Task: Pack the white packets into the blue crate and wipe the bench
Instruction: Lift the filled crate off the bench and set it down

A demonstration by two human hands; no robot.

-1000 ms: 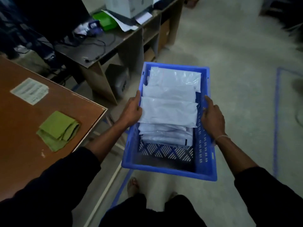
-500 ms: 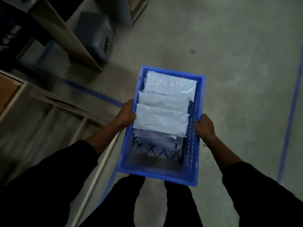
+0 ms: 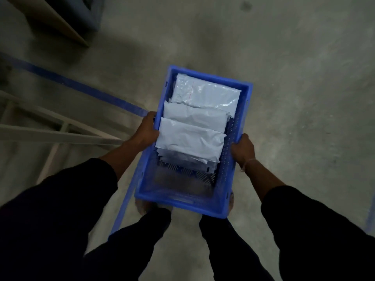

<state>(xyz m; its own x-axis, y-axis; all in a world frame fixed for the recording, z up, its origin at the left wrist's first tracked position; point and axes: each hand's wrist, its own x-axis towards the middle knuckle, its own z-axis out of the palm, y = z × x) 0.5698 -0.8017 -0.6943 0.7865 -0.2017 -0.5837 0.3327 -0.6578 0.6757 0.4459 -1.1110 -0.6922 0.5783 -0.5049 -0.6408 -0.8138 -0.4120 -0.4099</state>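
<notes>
I hold the blue crate (image 3: 182,201) low over the concrete floor, just above my feet. Several white packets (image 3: 192,138) lie stacked and overlapping inside it, filling its far two thirds; the near end shows bare lattice bottom. My left hand (image 3: 147,130) grips the crate's left rim, thumb over the edge beside the packets. My right hand (image 3: 243,149) grips the right rim. The bench top and the green cloth are out of view.
Pale metal legs and rails of the bench frame (image 3: 50,134) stand at the left. A blue tape line (image 3: 77,84) crosses the floor diagonally. A grey box (image 3: 89,13) sits under a desk panel at the top left. Open floor lies to the right.
I have turned away from the bench and bent down, lowering the crate toward the floor. The bench top and green cloth have left the view. Both hands keep their grip.
</notes>
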